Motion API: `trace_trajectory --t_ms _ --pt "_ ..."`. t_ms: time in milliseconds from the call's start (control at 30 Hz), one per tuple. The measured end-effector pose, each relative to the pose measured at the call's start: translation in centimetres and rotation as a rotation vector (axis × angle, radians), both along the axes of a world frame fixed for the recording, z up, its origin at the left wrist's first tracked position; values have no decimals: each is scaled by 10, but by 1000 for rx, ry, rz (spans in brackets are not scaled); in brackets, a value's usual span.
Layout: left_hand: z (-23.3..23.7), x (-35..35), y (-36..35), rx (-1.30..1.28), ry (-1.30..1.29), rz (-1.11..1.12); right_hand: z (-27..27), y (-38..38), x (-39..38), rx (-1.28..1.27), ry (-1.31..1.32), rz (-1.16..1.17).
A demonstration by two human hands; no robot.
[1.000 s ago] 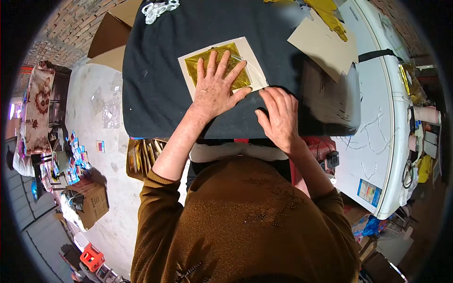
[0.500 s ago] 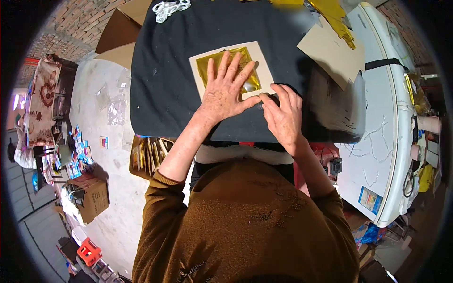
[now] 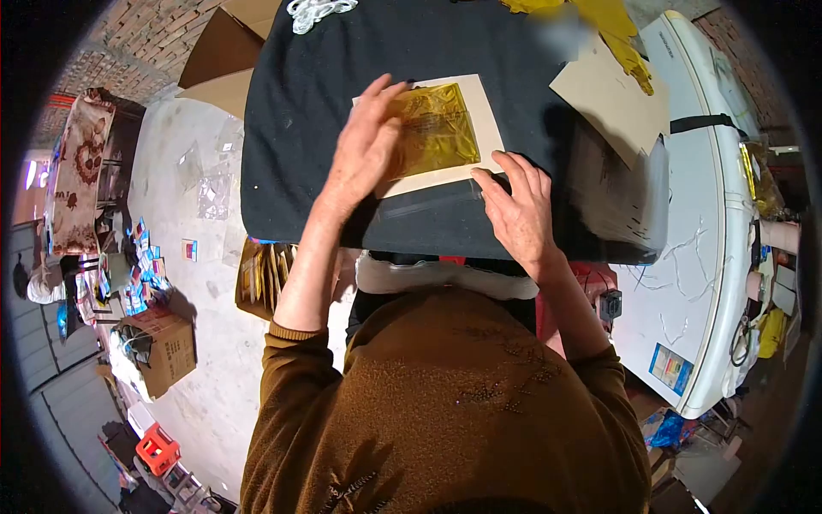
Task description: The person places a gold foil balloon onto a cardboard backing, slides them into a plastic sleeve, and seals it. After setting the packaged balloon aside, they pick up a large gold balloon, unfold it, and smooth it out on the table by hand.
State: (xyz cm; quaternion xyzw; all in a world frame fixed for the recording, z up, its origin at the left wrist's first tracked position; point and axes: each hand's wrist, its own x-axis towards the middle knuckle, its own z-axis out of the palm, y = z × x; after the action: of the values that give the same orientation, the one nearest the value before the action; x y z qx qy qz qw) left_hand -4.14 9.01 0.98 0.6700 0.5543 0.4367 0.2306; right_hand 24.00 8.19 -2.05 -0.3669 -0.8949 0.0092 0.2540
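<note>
A cream card sheet point(image 3: 486, 110) lies on the black cloth, with a shiny gold foil piece point(image 3: 441, 128) in a clear wrinkled film on top of it. My left hand point(image 3: 364, 146) is over the card's left side, slightly blurred, fingers stretched out and thumb apart. It hides the card's left edge and part of the foil. At the card's lower right corner, my right hand point(image 3: 518, 201) holds the edge between thumb and fingers.
The black-covered table point(image 3: 300, 171) carries white cord point(image 3: 321, 13), gold foil scraps point(image 3: 616, 38) and more cream card point(image 3: 616, 107). A white appliance point(image 3: 685, 223) stands at the right. Below the table's left front is an open box of gold pieces point(image 3: 265, 278).
My left hand has lifted off the foil and slid left to the card's edge, uncovering the gold surface. My right hand stays at the lower right corner.
</note>
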Motion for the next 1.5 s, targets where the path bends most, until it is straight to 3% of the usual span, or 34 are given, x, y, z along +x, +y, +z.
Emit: trace_trajectory --t_ms 133,267,500,733,967,1500 --pt "-9 -33 -15 -49 115 164 2 -1 -2 5 -23 12" --pt "-27 -48 -13 26 362 132 6 -1 -7 3 -60 94" --pt "-28 -29 0 63 540 88 21 -3 -29 -68 -110 192" --pt "-31 -8 25 114 448 5 21 0 -36 -74 -126 210" --pt "-46 -1 27 125 583 25 21 -6 -25 -89 -71 254" --pt "-44 2 25 119 568 43 12 -4 -23 -67 -43 238"
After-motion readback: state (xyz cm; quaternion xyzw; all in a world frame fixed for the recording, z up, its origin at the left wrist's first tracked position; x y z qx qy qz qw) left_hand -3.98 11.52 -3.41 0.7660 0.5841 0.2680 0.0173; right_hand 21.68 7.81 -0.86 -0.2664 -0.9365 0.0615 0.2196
